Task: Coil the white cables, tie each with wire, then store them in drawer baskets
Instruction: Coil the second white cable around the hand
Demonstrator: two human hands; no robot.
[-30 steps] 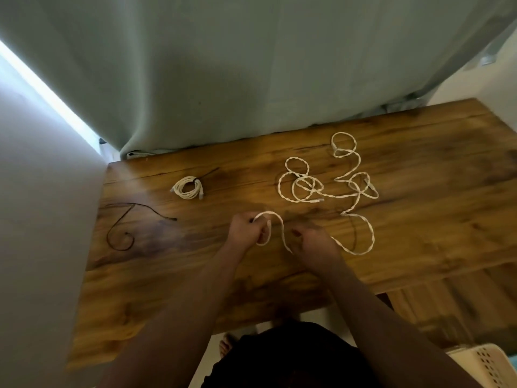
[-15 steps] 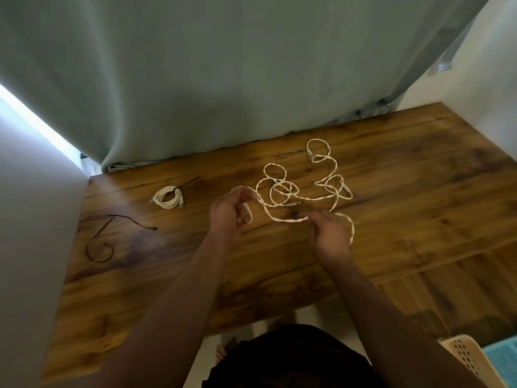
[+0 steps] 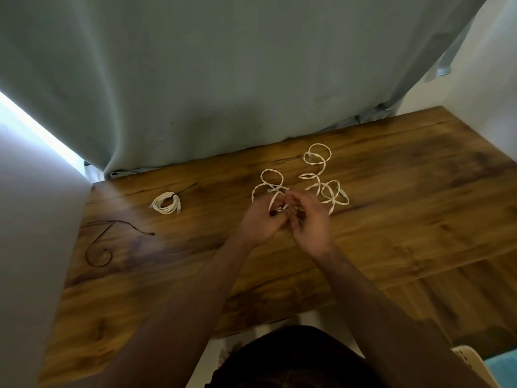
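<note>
Wood-grain table (image 3: 405, 225) fills the middle of the view, pushed up against a grey-green curtain (image 3: 223, 79) at the far side and a pale wall (image 3: 33, 219) on the left. A loose white cable (image 3: 317, 175) sprawls in several loops over the far middle of the table, and its near end rises into the person's hands.

The left hand (image 3: 261, 222) has its fingers curled round a small loop of that cable, lifted just above the wood. The right hand (image 3: 310, 222) is close beside it, almost touching, with thumb and fingertips pinching the same loop from the other side. The picture is slightly blurred at the fingertips, so the exact pinch point is hard to tell.

Well to the left lies a coiled white cable (image 3: 167, 203), wound tight and bound with a dark tie whose tail sticks out toward the curtain. Nearer the left edge, a dark wire (image 3: 103, 242) lies flat in an open hook shape, apart from everything else.

At the bottom right corner, below table level, one corner of a cream perforated basket (image 3: 470, 365) shows. Its inside is out of frame, so its contents cannot be told. A strip of something blue (image 3: 503, 371) sits just beside it, above the wooden floor (image 3: 447, 303).
</note>
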